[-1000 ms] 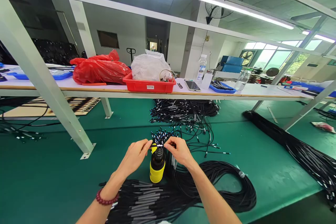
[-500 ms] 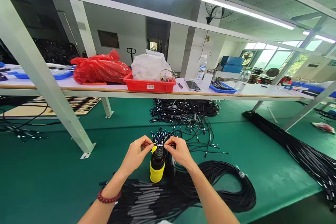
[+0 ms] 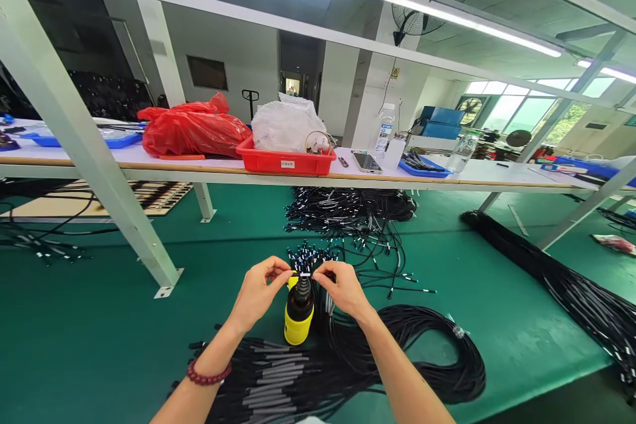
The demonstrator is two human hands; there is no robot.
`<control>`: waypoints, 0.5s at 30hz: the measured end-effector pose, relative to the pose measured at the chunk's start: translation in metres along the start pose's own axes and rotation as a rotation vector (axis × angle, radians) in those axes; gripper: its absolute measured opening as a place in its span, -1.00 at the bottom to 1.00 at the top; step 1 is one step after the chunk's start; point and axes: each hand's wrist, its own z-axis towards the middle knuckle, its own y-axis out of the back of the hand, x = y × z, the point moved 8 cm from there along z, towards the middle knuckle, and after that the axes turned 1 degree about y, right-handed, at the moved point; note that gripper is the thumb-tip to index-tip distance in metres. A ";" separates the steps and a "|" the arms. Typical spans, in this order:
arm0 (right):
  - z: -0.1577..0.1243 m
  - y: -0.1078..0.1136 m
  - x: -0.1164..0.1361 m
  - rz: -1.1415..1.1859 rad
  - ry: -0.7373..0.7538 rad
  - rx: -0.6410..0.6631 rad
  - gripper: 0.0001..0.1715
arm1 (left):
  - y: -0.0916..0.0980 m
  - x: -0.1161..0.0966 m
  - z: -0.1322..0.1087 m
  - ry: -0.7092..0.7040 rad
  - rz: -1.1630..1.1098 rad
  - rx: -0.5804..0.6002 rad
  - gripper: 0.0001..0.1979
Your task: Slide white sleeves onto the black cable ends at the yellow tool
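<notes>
A thin, dark, flexible cable with a short pale band (image 3: pixel 305 275) is pinched on both sides of that band, just below the centre of the frame, and runs nearly level across the view. Below it, an upright yellow-and-black cylindrical tool with a tapering, ribbed black top (image 3: pixel 299 311) stands with its yellow base lowest; more yellow shows at upper left of the ribs. Whether cable and tool touch cannot be told.
</notes>
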 end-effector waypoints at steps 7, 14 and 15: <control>0.002 -0.002 -0.006 0.011 -0.023 -0.017 -0.86 | 0.003 -0.001 -0.001 -0.012 0.067 -0.017 -0.77; -0.002 -0.001 -0.001 -0.033 -0.008 0.014 -0.71 | -0.001 -0.008 -0.004 -0.050 0.181 0.011 -0.65; -0.002 -0.001 0.000 -0.044 -0.002 0.023 -0.67 | -0.001 -0.009 -0.005 -0.053 0.201 0.014 -0.59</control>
